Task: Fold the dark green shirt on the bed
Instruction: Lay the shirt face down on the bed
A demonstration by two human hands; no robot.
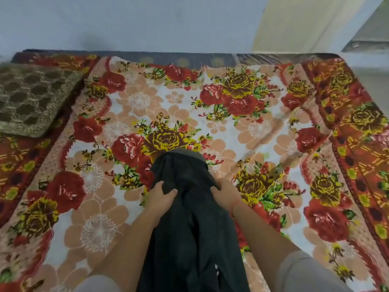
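The dark green shirt (187, 209) hangs bunched and lengthwise between my arms over the near half of the bed (231, 127). Its far end reaches the middle of the flowered bedspread. My left hand (161, 196) grips the shirt's left edge, thumb on top of the cloth and fingers curled round it. On the other side, my right hand (224, 191) holds the right edge at about the same height, fingers tucked under the fabric. The shirt's lower part drops out of view at the bottom of the frame.
A brown lace-patterned pillow (31, 102) lies at the bed's far left corner. A pale blue wall (147, 22) runs behind the bed, and a cream door or panel (305, 24) stands at the back right. The bedspread stretches wide on both sides of the shirt.
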